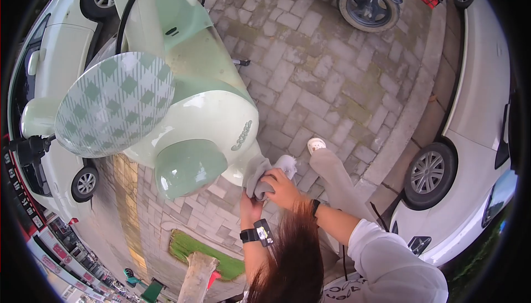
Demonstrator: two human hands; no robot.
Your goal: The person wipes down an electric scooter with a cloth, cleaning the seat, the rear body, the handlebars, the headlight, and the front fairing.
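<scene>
Grey cloth [254, 174] sits bunched at the scooter's [215, 112] low rear corner, just below its raised side lettering [241, 136] and beside its green panel [191, 167]. It overlaps the scooter's edge in view; can't tell if it's actually pressed on the bodywork.

Your right hand [279, 188] has its grip curled over the cloth from the side away from the scooter, fingers bent, no visible gap. Your left hand [251, 208] meets the cloth's lower edge, just off the same scooter corner; fingers mostly hidden, so can't tell how closed that grip is.

Handling, my read: fold the cloth into a flat pad so no loose corner hangs off the scooter's edge. Spread your fingers behind it rather than pinching; pressure should come out more even on that curve. Light push near the lettering, raised edges could snag fabric. Mind the device [263, 232] on your left wrist: hard case, could scuff the scooter's paint. Your hair [290, 253] hangs near that forearm, on the side away from the scooter; tie it back for a clearer view.
</scene>
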